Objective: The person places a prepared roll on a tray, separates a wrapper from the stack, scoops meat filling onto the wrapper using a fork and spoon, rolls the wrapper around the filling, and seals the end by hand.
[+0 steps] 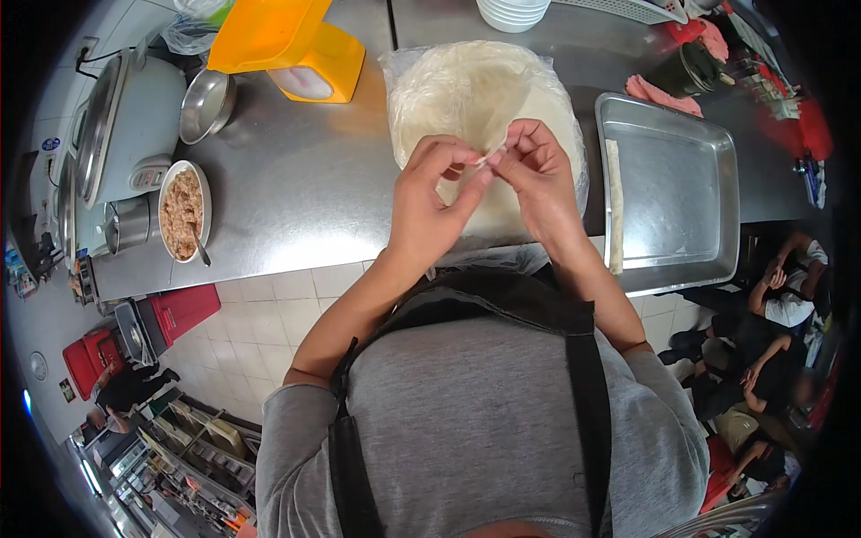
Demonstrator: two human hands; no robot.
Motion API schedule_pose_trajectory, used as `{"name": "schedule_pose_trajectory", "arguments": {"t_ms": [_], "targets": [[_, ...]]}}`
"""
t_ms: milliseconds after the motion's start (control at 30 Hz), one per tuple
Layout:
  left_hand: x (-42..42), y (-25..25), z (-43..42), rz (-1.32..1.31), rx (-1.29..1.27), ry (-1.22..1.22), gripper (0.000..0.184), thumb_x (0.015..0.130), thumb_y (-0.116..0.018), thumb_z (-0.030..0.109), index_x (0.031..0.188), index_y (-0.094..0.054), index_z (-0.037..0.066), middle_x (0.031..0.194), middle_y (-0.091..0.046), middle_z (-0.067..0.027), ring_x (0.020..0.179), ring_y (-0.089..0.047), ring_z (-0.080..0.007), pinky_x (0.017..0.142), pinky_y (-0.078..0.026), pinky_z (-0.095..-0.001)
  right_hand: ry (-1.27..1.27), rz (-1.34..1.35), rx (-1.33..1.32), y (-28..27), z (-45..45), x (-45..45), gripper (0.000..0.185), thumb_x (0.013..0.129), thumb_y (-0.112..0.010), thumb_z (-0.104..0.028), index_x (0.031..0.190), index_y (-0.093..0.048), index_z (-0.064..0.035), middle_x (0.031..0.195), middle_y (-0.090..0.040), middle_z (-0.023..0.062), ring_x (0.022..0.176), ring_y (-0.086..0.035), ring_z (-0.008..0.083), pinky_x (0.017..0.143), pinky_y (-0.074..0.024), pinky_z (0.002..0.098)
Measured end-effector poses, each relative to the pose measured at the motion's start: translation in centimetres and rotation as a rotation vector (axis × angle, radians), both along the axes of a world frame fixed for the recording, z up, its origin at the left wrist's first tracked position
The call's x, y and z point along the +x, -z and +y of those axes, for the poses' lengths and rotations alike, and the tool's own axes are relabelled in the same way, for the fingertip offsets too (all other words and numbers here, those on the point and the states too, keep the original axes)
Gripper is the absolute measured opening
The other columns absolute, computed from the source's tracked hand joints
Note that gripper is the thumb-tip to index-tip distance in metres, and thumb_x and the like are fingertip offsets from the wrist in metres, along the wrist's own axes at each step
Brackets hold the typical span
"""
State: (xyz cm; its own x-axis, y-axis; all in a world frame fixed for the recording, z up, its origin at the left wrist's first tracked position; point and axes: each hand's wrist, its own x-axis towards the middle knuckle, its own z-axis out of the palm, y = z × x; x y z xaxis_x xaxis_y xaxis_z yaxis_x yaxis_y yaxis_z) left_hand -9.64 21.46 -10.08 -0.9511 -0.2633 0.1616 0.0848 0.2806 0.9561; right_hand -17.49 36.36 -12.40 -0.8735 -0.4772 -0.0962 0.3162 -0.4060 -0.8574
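Both hands meet over a stack of pale, thin round sheets (pixel 543 112) lying on plastic wrap. My left hand (pixel 435 197) pinches the near edge of a thin translucent sheet (pixel 496 103), its thumb and fingertips closed. Touching it at the fingertips, my right hand (pixel 543 175) grips the same edge between thumb and fingers. The sheet's far part rises off the stack. At the right, a metal tray (pixel 682 265) holds one long pale roll (pixel 614 206) along its left side. A white bowl of meat-like filling (pixel 182 211) with a spoon stands at the far left.
A yellow scale (pixel 336 63) and a small metal bowl (pixel 207 106) stand at the back left, beside a large cooker (pixel 134 130). White bowls (pixel 513 13) are stacked at the back. Pink cloth (pixel 664 94) lies behind the tray. Several people sit at the lower right.
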Motion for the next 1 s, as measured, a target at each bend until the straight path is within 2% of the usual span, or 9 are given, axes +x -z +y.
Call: {"name": "schedule_pose_trajectory", "arguments": {"t_ms": [67, 167, 267, 467, 567, 667, 767, 933, 1000], "targets": [[0.1, 0.7, -0.3, -0.093, 0.206, 0.008, 0.013, 0.094, -0.075, 0.009, 0.102, -0.069, 0.001, 0.108, -0.068, -0.0066, 0.098, -0.065, -0.0140, 0.089, -0.051, -0.0303, 0.002, 0.020, 0.012, 0.0, -0.2, 0.5, 0.027, 0.091, -0.070, 0.007, 0.112, -0.058, -0.0050, 0.098, -0.059, 0.0005, 0.089, -0.061, 0.0080, 0.080, -0.0551, 0.0254], [0.2, 0.4, -0.4, -0.213, 0.565, -0.042, 0.007, 0.099, -0.069, 0.006, 0.101, -0.068, 0.000, 0.093, -0.067, -0.0009, 0.087, -0.061, -0.0067, 0.077, -0.049, -0.0240, 0.012, 0.022, 0.037, -0.2, -0.2, 0.7, 0.028, 0.090, -0.070, 0.007, 0.113, -0.057, -0.0042, 0.099, -0.058, 0.0007, 0.090, -0.060, 0.0078, 0.079, -0.0546, 0.0250], [0.3, 0.6, -0.8, -0.196, 0.519, -0.095, 0.007, 0.101, -0.067, 0.007, 0.101, -0.067, 0.000, 0.089, -0.066, 0.0016, 0.084, -0.059, -0.0048, 0.074, -0.047, -0.0224, 0.025, 0.024, 0.060, -0.2, 0.0, 0.9, 0.030, 0.090, -0.071, 0.007, 0.113, -0.056, -0.0037, 0.099, -0.058, 0.0006, 0.089, -0.059, 0.0077, 0.078, -0.0537, 0.0245], [0.5, 0.5, 0.2, -0.136, 0.386, -0.046, 0.007, 0.101, -0.067, 0.008, 0.100, -0.066, 0.001, 0.089, -0.066, 0.0024, 0.081, -0.057, -0.0035, 0.073, -0.046, -0.0213, -0.004, 0.121, 0.163, -0.3, -0.6, 1.4, 0.030, 0.090, -0.073, 0.005, 0.113, -0.055, -0.0038, 0.097, -0.057, -0.0007, 0.083, -0.057, 0.0067, 0.074, -0.0506, 0.0238], [0.7, 0.9, -0.3, -0.171, 0.474, -0.049, 0.008, 0.100, -0.068, 0.010, 0.100, -0.065, 0.002, 0.091, -0.067, 0.0010, 0.084, -0.058, -0.0059, 0.080, -0.047, -0.0229, -0.011, 0.047, 0.145, -0.4, -0.1, 1.1, 0.029, 0.091, -0.073, 0.003, 0.113, -0.056, -0.0040, 0.094, -0.056, -0.0019, 0.081, -0.055, 0.0059, 0.075, -0.0492, 0.0232], [0.8, 0.7, -0.7, -0.155, 0.562, -0.128, 0.009, 0.100, -0.068, 0.010, 0.097, -0.065, 0.002, 0.091, -0.068, 0.0008, 0.082, -0.058, -0.0069, 0.080, -0.047, -0.0233, 0.034, 0.030, 0.164, -0.3, 0.6, 0.7, 0.026, 0.092, -0.070, 0.003, 0.113, -0.057, -0.0038, 0.089, -0.055, -0.0033, 0.080, -0.054, 0.0045, 0.074, -0.0473, 0.0222], [1.0, 0.9, -0.9, -0.181, 0.576, -0.109, 0.009, 0.099, -0.068, 0.008, 0.104, -0.063, 0.002, 0.096, -0.068, -0.0011, 0.085, -0.059, -0.0085, 0.080, -0.047, -0.0245, 0.083, 0.078, 0.216, 0.2, 0.9, 0.6, 0.023, 0.093, -0.067, 0.002, 0.114, -0.060, -0.0027, 0.086, -0.054, -0.0050, 0.079, -0.051, 0.0028, 0.070, -0.0435, 0.0204], [0.4, 1.0, 1.1, -0.154, 0.585, 0.021, 0.038, 0.092, -0.075, 0.005, 0.124, -0.055, 0.005, 0.107, -0.063, -0.0022, 0.093, -0.057, -0.0095, 0.079, -0.045, -0.0239, 0.095, 0.104, 0.293, 1.4, 0.5, 0.9, 0.020, 0.092, -0.067, 0.002, 0.111, -0.066, -0.0014, 0.087, -0.053, -0.0065, 0.077, -0.047, 0.0014, 0.065, -0.0382, 0.0201], [0.1, 1.0, 1.5, -0.183, 0.520, 0.048, 0.048, 0.088, -0.079, 0.005, 0.128, -0.053, 0.006, 0.108, -0.061, -0.0017, 0.095, -0.055, -0.0097, 0.079, -0.045, -0.0236, 0.090, 0.130, 0.339, 1.9, 0.1, 1.0, 0.017, 0.091, -0.067, 0.002, 0.108, -0.067, -0.0017, 0.086, -0.054, -0.0055, 0.076, -0.048, 0.0026, 0.065, -0.0401, 0.0211]]}}
